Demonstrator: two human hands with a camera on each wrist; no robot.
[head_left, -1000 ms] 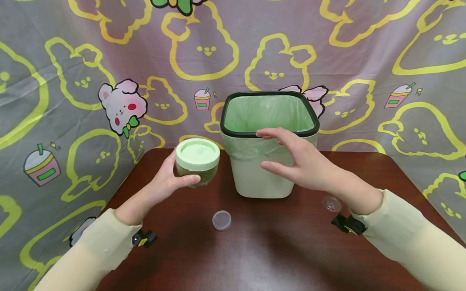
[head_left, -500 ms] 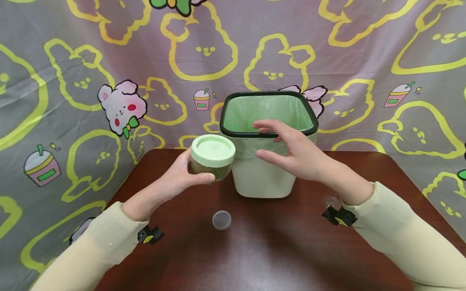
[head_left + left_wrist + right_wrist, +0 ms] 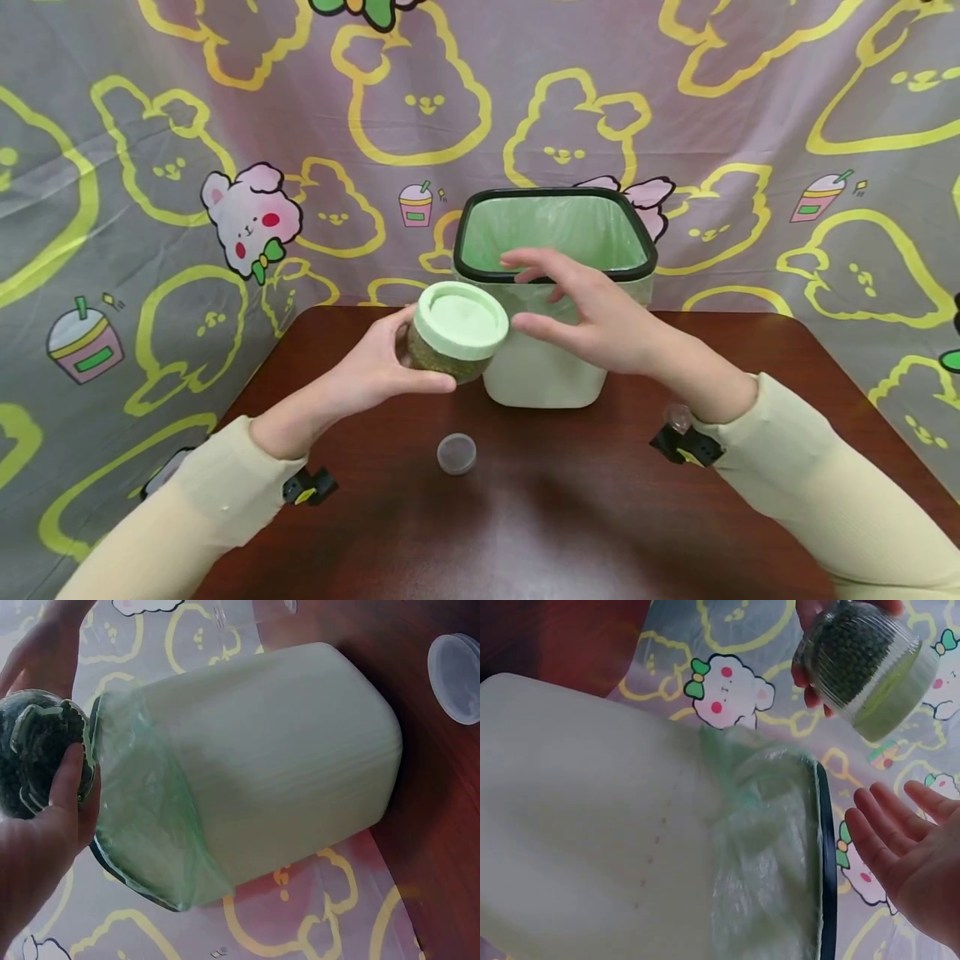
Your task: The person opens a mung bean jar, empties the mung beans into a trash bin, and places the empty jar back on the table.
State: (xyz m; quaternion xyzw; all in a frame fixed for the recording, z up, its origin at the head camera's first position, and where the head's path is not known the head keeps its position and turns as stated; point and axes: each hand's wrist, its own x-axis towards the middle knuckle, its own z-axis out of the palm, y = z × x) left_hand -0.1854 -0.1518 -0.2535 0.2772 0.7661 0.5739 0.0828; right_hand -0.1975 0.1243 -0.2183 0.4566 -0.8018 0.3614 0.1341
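Note:
A jar with a pale green lid [image 3: 462, 320] is held tilted in the left hand [image 3: 375, 358], fingers behind it and thumb along its lower front. Small dark green grains show through its ribbed wall [image 3: 853, 652] in the right wrist view. The right hand [image 3: 600, 321] hovers just right of the lid, fingers spread and parted from the thumb, holding nothing; in the right wrist view a gap separates that hand [image 3: 922, 862] from the jar. Behind both hands stands a pale bin [image 3: 547, 375] with a black rim and a green liner.
A small clear round lid or cup [image 3: 457, 454] lies on the dark brown table [image 3: 360, 517], front of the bin. Another clear piece [image 3: 678, 417] sits partly hidden by the right wrist. A patterned curtain [image 3: 420, 83] surrounds the table's back and sides.
The left hand has carried the jar to the right, and the jar now leans more. The right hand has shifted a little left, closer to the lid.

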